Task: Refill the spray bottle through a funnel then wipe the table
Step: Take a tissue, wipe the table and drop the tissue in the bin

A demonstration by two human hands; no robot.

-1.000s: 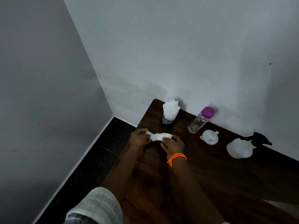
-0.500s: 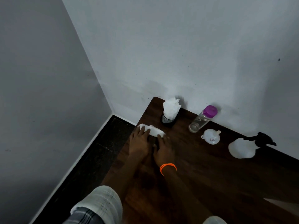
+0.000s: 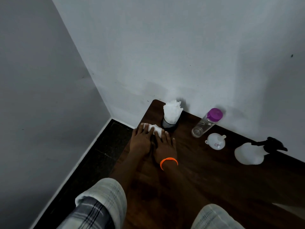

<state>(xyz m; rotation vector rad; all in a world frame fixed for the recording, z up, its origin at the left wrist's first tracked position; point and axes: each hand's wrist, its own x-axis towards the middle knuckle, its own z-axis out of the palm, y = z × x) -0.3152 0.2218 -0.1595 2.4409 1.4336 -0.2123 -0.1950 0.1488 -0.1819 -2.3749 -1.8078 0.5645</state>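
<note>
Hands flat, partly hiding tissue, prob. folded.

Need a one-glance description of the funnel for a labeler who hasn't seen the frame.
Start at the dark wooden table along the wall. Between the clear bottle with a purple cap and the spray bottle with a black head lies the funnel: small, white, round, the only piece with a short spout.

A dark wood-grain table with a faint sheen carries a folded white paper tissue, more crumpled tissues in a black mesh holder, a clear plastic bottle with a glossy purple cap, a translucent white plastic funnel and a frosted plastic spray bottle with a matt black trigger head.
</note>
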